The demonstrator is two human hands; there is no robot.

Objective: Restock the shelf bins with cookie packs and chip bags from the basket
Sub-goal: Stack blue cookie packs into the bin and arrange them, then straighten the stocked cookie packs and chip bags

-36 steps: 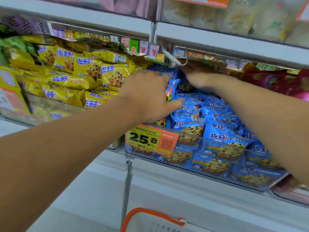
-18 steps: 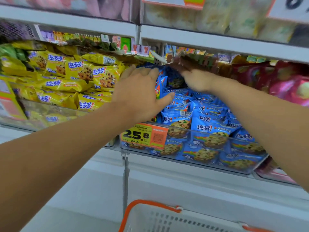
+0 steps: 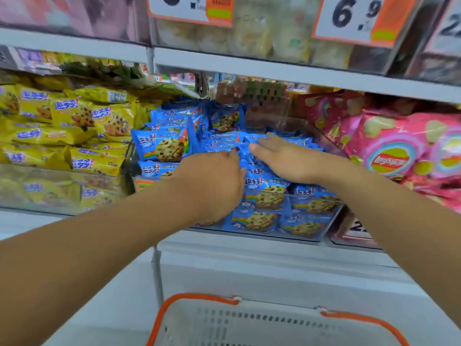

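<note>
Hands both on blue cookie packs [image 3: 172, 148] in middle clear bin [image 3: 314, 208]. L hand [image 3: 212, 186] w/ fingers curled over packs, grip unclear. R hand [image 3: 282, 158] flat, fingers straight, pressing pile. Basket [image 3: 274, 320] below shelf, contents unseen.

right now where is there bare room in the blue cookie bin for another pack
Little room: blue cookie packs fill the clear bin to its front wall. The one gap lies at the back right, above the pile by the chip bags. Both hands, left and right, cover the middle.
</note>
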